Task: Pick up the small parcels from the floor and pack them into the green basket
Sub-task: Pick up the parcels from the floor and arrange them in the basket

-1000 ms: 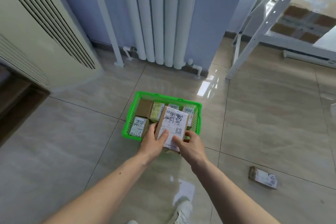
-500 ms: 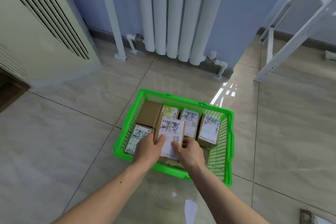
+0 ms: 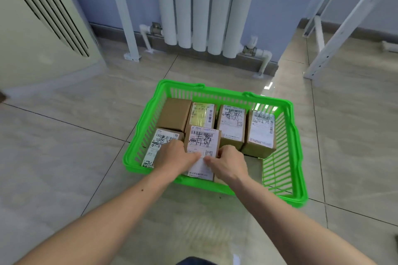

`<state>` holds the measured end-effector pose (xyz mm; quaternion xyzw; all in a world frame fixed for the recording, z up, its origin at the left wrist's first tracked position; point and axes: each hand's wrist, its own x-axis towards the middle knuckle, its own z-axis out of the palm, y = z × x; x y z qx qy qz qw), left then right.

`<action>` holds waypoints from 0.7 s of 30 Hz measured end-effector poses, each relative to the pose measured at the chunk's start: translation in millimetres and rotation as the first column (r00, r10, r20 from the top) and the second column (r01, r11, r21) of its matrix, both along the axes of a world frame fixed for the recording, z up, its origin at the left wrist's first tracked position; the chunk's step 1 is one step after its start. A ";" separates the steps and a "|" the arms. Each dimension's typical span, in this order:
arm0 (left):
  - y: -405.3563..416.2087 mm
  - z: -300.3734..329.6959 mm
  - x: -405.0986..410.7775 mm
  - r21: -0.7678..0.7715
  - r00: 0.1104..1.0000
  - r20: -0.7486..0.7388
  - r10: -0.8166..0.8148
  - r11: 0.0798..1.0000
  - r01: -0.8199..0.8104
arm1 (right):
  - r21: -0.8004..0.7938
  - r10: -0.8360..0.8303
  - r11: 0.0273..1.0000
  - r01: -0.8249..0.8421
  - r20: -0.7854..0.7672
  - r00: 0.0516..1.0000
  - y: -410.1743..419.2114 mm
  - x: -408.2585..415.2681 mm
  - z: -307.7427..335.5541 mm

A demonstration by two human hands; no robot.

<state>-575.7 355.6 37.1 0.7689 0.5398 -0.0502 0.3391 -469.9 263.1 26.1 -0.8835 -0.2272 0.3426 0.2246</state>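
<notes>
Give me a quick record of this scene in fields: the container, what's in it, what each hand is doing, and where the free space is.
container: green basket on a tiled floor
parcels in basket: six cardboard parcels, four along the far wall, two in the near row
parcel in hand: labelled parcel, second from the left in the near row
left hand: grips the parcel's left edge, thumb on the label
right hand: grips its right edge, thumb on the label
free space: near right part of the basket
background: white radiator against a blue wall

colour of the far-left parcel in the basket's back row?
Plain brown cardboard, no label showing on the far-left parcel; clearest in the head view, the only one.
</notes>
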 end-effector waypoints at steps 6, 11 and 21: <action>-5.3 3.1 -6.2 0.066 0.997 0.065 -0.050 0.997 0.045 | 0.027 -0.002 1.000 0.002 -0.016 1.000 4.1 -1.5 5.9; -8.6 0.7 -7.4 0.124 0.997 0.012 -0.071 0.990 0.069 | 0.032 -0.001 0.999 0.001 -0.001 1.000 2.2 1.9 -2.0; -12.2 -9.6 -5.7 0.165 0.991 -0.068 -0.112 0.979 0.122 | -0.018 -0.010 1.000 0.008 -0.095 0.995 1.3 4.1 -14.4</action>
